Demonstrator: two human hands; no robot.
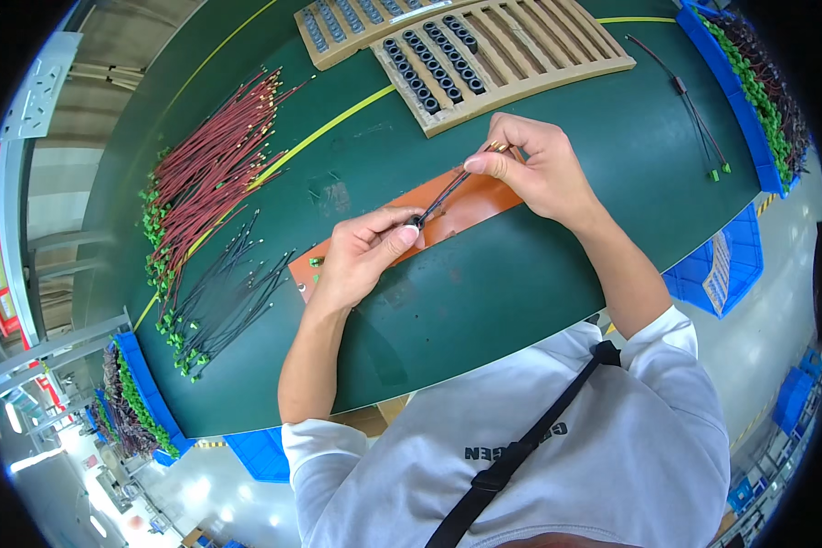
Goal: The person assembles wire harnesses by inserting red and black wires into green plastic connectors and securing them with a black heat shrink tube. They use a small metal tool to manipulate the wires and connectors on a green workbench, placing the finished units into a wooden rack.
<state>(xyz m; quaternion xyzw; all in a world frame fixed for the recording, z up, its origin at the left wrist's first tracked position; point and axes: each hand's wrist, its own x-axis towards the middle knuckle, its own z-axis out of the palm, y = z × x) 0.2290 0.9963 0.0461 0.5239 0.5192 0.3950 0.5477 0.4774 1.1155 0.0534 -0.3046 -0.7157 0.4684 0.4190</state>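
Note:
Over an orange strip (478, 212) on the green table, both my hands are closed on one thin wire lead (443, 194). My left hand (356, 256) pinches a small black ring core (415, 222) between thumb and fingers, at the lead's lower end. Farther right and a little higher, my right hand (543, 173) pinches the lead near its brass-coloured tips (496, 146). The lead runs fairly straight between the hands. Whether it passes through the ring I cannot tell. A small green connector (316, 262) shows beside my left hand.
Red wires (215, 160) with green connectors lie in a pile at left, with black wires (233, 292) nearer me. A slotted tray (557, 68) at the back holds black ring cores. A ringed wire lead (694, 110) lies at right, beside a blue bin (735, 110) of wires.

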